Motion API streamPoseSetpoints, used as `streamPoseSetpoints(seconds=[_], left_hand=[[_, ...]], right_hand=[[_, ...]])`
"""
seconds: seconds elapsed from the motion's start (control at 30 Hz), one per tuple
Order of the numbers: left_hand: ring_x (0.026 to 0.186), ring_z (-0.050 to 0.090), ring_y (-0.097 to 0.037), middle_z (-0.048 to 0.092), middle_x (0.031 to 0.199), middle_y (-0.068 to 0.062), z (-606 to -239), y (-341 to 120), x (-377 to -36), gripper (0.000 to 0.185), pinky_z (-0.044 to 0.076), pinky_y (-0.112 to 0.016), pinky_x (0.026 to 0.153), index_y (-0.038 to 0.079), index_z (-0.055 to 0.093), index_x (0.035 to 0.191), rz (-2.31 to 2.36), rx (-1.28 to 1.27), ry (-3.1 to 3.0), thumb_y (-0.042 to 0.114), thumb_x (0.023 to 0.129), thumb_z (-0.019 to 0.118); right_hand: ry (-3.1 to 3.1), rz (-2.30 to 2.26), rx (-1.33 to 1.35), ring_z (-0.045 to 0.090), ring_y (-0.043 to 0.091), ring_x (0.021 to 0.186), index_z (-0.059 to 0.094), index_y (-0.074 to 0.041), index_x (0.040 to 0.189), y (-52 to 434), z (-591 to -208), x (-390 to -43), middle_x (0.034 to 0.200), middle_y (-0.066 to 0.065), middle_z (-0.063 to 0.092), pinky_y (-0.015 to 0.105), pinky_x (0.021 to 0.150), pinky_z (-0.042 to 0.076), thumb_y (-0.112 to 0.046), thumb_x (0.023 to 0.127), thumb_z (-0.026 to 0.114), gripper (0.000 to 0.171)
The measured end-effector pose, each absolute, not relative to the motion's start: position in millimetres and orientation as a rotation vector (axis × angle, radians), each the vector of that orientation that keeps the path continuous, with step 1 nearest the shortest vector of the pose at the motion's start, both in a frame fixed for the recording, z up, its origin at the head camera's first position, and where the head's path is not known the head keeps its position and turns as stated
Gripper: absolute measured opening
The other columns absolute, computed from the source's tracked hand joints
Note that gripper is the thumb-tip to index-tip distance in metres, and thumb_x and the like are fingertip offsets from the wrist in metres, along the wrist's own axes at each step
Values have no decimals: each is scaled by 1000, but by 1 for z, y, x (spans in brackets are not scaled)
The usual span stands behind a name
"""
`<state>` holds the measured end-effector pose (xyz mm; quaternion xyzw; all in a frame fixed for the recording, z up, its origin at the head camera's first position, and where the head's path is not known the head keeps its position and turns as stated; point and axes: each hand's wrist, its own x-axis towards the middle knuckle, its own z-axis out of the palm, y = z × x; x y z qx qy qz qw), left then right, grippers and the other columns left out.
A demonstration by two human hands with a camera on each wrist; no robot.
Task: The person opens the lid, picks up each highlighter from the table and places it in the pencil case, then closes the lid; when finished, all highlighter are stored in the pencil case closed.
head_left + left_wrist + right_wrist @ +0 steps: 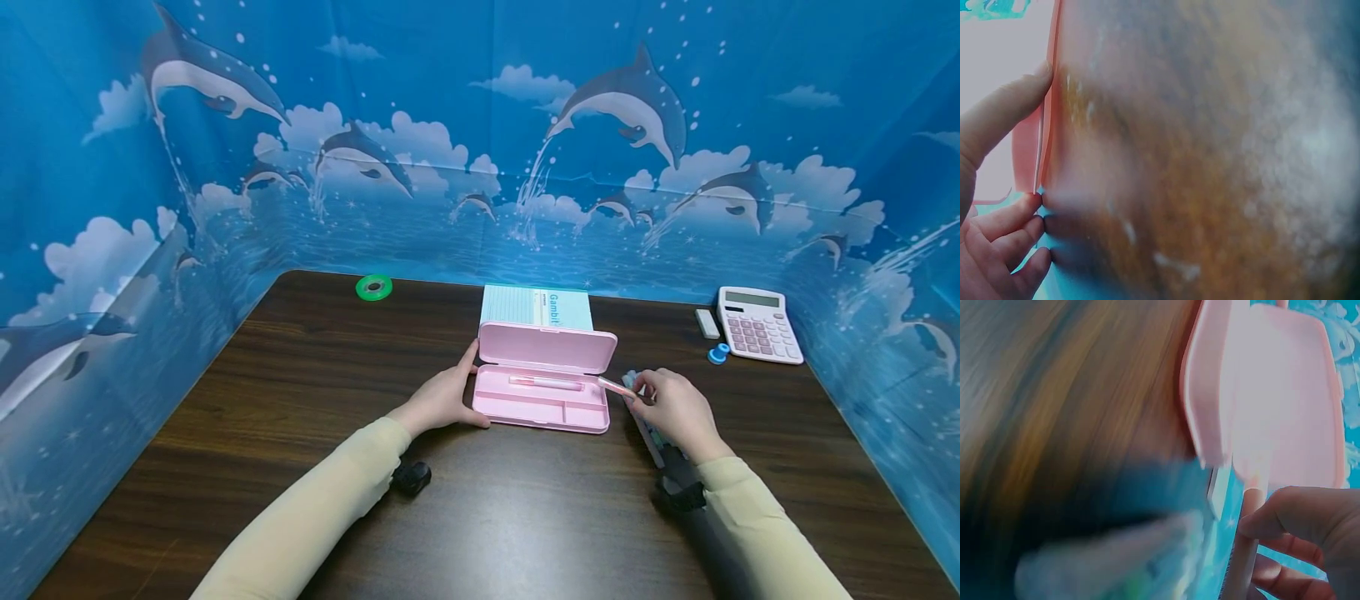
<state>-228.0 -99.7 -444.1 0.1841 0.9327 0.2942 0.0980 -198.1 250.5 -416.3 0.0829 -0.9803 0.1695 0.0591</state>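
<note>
An open pink pencil case (517, 408) lies on the table with its lid (547, 347) tilted back. One pink pen (546, 383) rests in its rear compartment. My left hand (442, 398) holds the left end, thumb on the front edge and fingertips toward the hinge side. In the left wrist view the thumb (1007, 109) presses along the pink rim. At the other end, my right hand (681, 410) pinches a second slim pen (1249, 528) between thumb and fingers. That pen's tip reaches over the case's right edge.
Behind the lid lies a light blue notebook (536, 305). A clear packet (649, 435) with greenish contents sits partly under my right hand. Far right are a calculator (761, 325), a white eraser-like block (707, 323) and a small blue knob-shaped thing (717, 354). A green ring-shaped roll (374, 287) lies back left.
</note>
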Motion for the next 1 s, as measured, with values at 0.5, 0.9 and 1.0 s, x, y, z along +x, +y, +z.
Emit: streamPoseSetpoints(seconds=[0.5, 0.9, 1.0], left_hand=[[125, 49, -24, 49, 140, -7, -445, -100, -228, 129, 38, -42, 104, 15, -4, 153, 861, 538, 2762, 43, 65, 86], [124, 50, -24, 50, 139, -8, -444, -100, -227, 128, 39, -43, 102, 14, -3, 153, 857, 540, 2767, 44, 66, 85], [124, 50, -25, 50, 139, -9, -445, -100, -227, 128, 40, -43, 102, 13, -3, 153, 862, 553, 2771, 44, 66, 85]], right_hand=[[-2886, 543, 506, 48, 17, 67, 67, -12, 79, 195, -425, -213, 72, 0, 54, 31, 57, 42, -15, 77, 77, 10], [-2942, 543, 592, 50, 15, 67, 70, -13, 81, 148, -420, -226, 75, -1, 56, 29, 59, 44, -21, 78, 78, 11], [-2926, 518, 628, 50, 15, 68, 71, -13, 81, 140, -420, -226, 75, -1, 58, 29, 59, 45, -19, 77, 78, 11]])
